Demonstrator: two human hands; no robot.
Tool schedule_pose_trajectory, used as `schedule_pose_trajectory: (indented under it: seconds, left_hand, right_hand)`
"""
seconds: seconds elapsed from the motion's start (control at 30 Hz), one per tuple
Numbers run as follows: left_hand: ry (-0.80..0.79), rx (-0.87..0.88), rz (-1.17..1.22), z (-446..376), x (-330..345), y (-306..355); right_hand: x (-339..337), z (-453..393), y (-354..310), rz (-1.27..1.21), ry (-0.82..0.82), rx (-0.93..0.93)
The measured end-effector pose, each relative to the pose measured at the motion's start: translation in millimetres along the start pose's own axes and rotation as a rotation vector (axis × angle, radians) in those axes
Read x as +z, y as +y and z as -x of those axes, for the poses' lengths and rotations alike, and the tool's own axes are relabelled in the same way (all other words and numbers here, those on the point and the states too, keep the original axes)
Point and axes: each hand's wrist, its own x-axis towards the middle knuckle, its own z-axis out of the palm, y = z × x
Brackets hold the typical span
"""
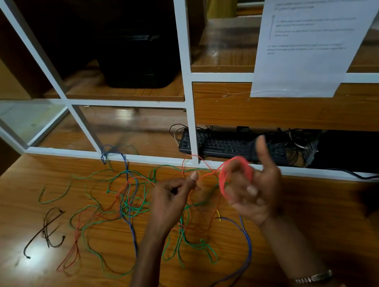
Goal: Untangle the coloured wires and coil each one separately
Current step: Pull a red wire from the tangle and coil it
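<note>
Right hand (252, 188) wears thin red wire (235, 173) coiled around its fingers, left hand (172, 198) pinches the strand; tugging could tighten the green-and-blue wire tangle (128, 202) mid-frame.

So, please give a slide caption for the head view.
Right hand winds red wire into a coil, left hand feeding it.

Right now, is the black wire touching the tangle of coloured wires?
Apart. The head view shows the black wire lying alone at the left of the table, with bare wood between it and the nearest green and red loops of the tangle.
</note>
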Motion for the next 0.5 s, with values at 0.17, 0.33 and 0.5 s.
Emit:
schedule_pose_trajectory:
  seconds: [0.17,0.33,0.5]
  left_hand:
    - [-0.115,-0.049,0.048,14,-3,-2]
    - [-0.253,-0.008,0.14,13,1,1]
    - [-0.267,0.053,0.216,10,1,12]
  right_hand:
    - [-2,16,-32,-0.059,0.246,-0.428]
    - [-1,13,-30,0.44,0.778,-0.504]
    - [-4,-2,-6,1.029,0.976,-0.111]
